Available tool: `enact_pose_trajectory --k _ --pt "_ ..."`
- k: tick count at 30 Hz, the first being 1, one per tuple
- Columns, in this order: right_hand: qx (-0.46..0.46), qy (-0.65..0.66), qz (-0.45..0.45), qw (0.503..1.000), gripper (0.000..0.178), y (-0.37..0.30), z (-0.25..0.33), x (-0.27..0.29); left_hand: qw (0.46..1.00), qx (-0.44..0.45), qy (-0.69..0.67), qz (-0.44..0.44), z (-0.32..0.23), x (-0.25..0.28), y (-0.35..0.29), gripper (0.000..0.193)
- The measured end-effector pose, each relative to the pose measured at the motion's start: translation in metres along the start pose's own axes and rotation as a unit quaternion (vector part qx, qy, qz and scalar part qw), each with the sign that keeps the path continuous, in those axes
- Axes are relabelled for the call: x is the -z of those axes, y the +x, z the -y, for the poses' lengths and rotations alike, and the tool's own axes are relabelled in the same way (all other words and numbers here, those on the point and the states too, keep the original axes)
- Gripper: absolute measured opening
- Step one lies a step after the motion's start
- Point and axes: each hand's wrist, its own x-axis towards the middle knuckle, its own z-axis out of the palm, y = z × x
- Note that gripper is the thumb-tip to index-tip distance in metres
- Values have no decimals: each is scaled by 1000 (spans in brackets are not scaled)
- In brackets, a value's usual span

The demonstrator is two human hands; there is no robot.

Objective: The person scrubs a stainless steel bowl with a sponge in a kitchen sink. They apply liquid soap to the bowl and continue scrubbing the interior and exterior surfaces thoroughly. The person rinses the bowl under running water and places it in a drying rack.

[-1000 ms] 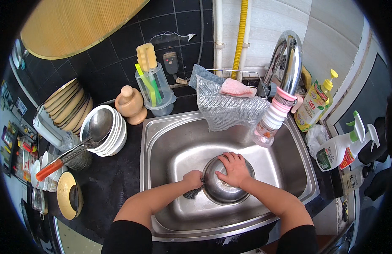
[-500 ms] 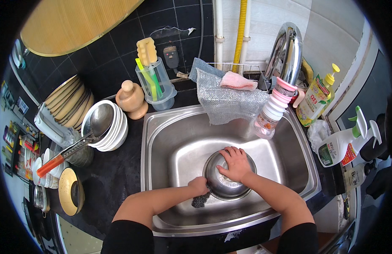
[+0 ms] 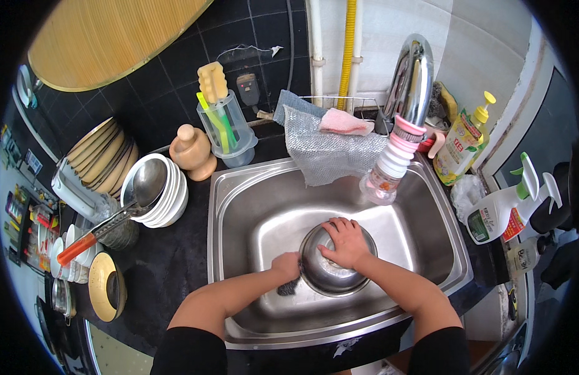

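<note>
A round stainless steel bowl (image 3: 329, 282) lies upside down in the steel sink (image 3: 252, 331). My right hand (image 3: 347, 245) rests on its upturned base, fingers spread and pressing flat. At the bowl's left side, my left hand (image 3: 286, 266) is closed around a dark grey scouring pad (image 3: 288, 287), part of which hangs out below the fist. The pad is close against the bowl's outer wall; whether it touches there is hard to see.
A chrome faucet (image 3: 411, 78) with a pink and white spout extension reaches over the sink's back right. To the left stand stacked white bowls (image 3: 177, 197) with a ladle, a wooden mortar (image 3: 194, 153) and a utensil holder (image 3: 233, 140). A soap bottle (image 3: 461, 147) and spray bottles (image 3: 489, 215) line the right.
My left hand has shifted slightly left and up along the bowl's side with the scouring pad. My right hand stays on the bowl. The whole view has tilted slightly.
</note>
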Motion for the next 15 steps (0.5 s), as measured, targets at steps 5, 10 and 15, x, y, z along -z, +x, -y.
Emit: enact_pose_trajectory --k 5,10,15 --pt "3 1 -7 1000 60 0 -1 -2 985 -108 -124 -47 36 -5 6 29" --pt "-4 16 4 1000 59 -1 0 3 980 -141 25 -140 18 1 -9 30" --pt "-4 20 -8 1000 59 -2 -2 2 967 -119 45 -221 -9 4 -30 31"
